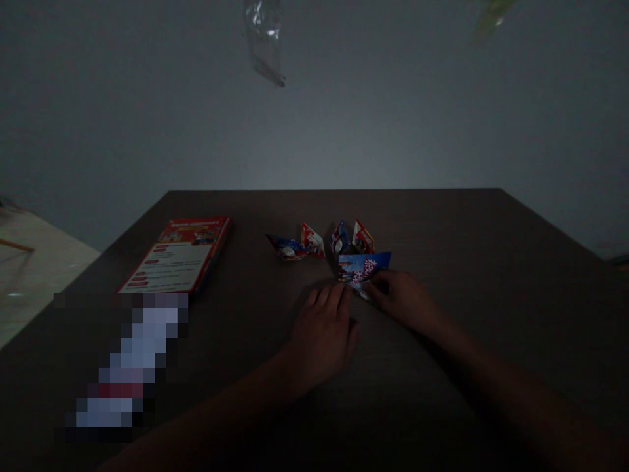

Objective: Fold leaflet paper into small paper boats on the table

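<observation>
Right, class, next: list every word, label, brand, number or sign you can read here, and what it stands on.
No text reads clearly.
Red-and-white book or box: heading and lines, too small and blurred.
Blue paper by the right hand: pink-and-white marks, possibly lettering, unreadable.
Red folded piece behind it: light marks, too small.

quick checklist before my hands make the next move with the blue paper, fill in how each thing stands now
1. Right hand at the blue printed paper: ok, its fingers are at the near right edge.
2. Firm pinch on that paper: cannot tell, too dark at the fingers.
3. Left hand close by: ok, palm down, just left of the paper's near end.
4. Folded papers clear of both hands: ok, they stand farther back on the table.
5. Red-and-white booklet out of the way: ok, off to the left.
6. Lighting: not ok, the scene is dim.
</observation>
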`<state>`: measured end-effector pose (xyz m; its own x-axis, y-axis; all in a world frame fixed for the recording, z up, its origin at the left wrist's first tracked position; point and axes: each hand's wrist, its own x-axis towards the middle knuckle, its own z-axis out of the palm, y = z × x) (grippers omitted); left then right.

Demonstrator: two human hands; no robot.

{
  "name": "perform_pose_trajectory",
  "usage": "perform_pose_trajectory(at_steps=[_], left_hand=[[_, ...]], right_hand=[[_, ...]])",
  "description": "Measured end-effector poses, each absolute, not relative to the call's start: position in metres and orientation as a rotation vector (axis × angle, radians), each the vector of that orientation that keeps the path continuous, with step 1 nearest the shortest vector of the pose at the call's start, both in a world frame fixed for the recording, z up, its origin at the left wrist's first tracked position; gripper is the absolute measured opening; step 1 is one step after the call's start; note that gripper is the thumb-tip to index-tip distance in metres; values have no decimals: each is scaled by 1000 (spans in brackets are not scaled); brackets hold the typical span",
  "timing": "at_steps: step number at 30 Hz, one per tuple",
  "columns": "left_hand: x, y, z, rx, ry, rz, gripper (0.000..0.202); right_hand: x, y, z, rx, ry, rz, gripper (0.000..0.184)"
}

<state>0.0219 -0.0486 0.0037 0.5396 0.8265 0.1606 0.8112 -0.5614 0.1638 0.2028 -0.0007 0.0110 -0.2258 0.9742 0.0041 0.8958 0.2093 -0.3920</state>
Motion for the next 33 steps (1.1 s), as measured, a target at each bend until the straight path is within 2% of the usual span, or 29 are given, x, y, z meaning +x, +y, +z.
perform_pose_trajectory(at_steps=[33], left_hand=[[23,-46,4,2660,1520,387,51]], right_hand=[[200,5,16,-1868,-2235,509,26]])
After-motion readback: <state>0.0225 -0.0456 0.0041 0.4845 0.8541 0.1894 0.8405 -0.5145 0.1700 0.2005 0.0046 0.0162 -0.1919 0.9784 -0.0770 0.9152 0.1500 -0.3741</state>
